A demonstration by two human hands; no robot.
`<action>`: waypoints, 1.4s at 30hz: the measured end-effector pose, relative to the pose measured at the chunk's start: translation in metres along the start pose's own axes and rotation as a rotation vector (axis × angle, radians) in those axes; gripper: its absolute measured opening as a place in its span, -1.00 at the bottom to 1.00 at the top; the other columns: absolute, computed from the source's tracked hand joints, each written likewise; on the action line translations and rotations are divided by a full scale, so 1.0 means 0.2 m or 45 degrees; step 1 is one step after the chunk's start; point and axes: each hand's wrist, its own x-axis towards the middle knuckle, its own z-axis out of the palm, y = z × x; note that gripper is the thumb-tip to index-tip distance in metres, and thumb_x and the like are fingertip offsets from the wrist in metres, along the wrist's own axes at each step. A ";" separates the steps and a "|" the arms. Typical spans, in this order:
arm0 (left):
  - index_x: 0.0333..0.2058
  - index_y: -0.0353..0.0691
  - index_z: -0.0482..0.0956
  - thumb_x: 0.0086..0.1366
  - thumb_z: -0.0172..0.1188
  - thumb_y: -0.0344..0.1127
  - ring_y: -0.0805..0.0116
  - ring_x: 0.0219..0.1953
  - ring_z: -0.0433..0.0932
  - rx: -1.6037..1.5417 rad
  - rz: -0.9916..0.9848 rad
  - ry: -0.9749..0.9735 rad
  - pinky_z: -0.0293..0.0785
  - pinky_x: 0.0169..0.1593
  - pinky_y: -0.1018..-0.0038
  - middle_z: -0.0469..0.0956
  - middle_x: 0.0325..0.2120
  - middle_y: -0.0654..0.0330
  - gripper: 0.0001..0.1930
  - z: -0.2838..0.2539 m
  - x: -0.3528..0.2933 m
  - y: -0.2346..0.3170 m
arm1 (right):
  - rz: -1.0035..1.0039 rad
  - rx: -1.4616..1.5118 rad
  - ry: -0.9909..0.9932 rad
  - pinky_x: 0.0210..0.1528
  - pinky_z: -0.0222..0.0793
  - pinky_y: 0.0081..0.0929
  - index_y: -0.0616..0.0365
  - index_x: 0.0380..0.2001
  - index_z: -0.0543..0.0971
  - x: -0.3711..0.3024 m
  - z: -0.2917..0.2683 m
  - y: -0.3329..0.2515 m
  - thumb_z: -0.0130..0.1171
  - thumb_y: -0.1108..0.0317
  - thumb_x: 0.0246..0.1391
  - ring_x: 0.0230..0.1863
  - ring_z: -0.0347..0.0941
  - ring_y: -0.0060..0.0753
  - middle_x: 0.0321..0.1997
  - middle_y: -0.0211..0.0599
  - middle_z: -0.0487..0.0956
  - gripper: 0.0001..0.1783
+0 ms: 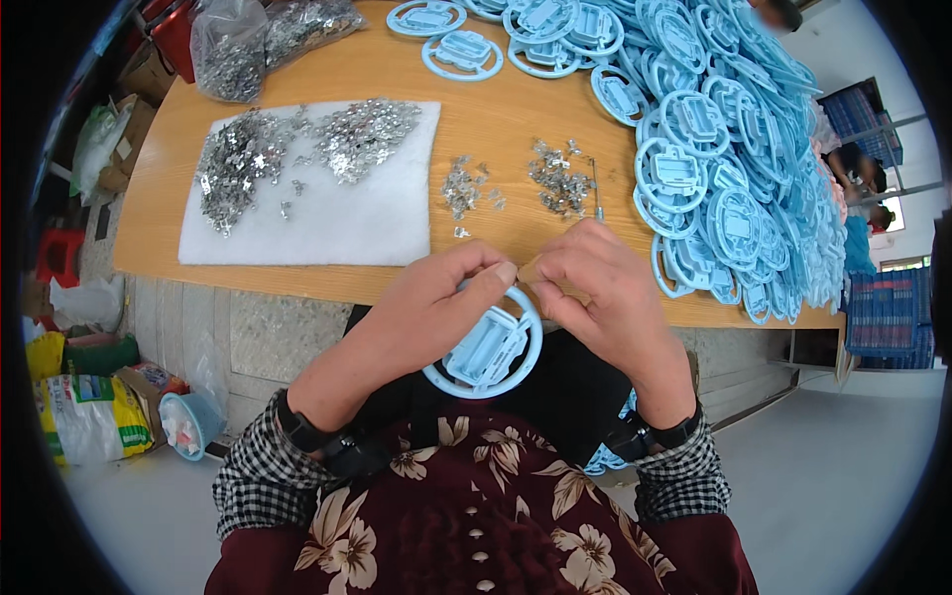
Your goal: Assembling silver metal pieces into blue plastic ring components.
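My left hand (436, 297) and my right hand (595, 288) together hold a light blue plastic ring part (486, 349) with a rectangular block in its middle, just below the front edge of the wooden table (476, 129). The fingertips of both hands meet at the ring's upper rim. Whether a small metal piece sits between them is hidden. Two small heaps of metal clips (560, 180) lie on the table right above my hands.
A big pile of the same blue ring parts (734, 169) fills the table's right side. A white pad (327, 208) with heaps of metal clips lies at the left, clear bags of clips (230, 45) behind it. Bags and a small basket (188, 421) stand on the floor at left.
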 end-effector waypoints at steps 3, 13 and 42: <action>-0.20 -0.32 0.53 0.50 0.03 -0.19 0.59 -0.33 0.49 0.037 0.082 0.047 0.46 -0.22 0.53 0.59 -0.42 0.27 -0.73 0.01 0.01 -0.01 | 0.051 0.074 0.021 -0.23 0.40 -0.27 0.19 -0.34 0.59 -0.02 0.01 -0.01 0.33 0.48 -0.03 -0.28 0.49 -0.10 -0.36 -0.25 0.56 -0.85; -0.23 -0.26 0.53 0.50 0.06 -0.20 0.65 -0.34 0.49 0.202 0.198 0.204 0.45 -0.24 0.60 0.57 -0.46 0.33 -0.77 0.05 0.00 0.01 | 0.800 0.846 0.005 -0.42 0.30 -0.68 0.25 -0.25 0.56 -0.09 0.08 0.01 0.21 0.37 0.22 -0.44 0.37 -0.76 -0.40 -0.54 0.53 -0.85; 0.29 -0.27 0.27 0.42 0.16 -0.32 0.55 -0.17 0.50 -0.327 0.298 0.376 0.45 -0.08 0.57 0.56 -0.19 0.24 -0.48 -0.04 0.02 0.06 | 0.642 1.243 0.017 0.05 0.37 -0.57 0.22 -0.17 0.52 -0.25 0.06 0.06 0.12 0.43 0.30 -0.06 0.43 -0.63 -0.09 -0.43 0.52 -0.89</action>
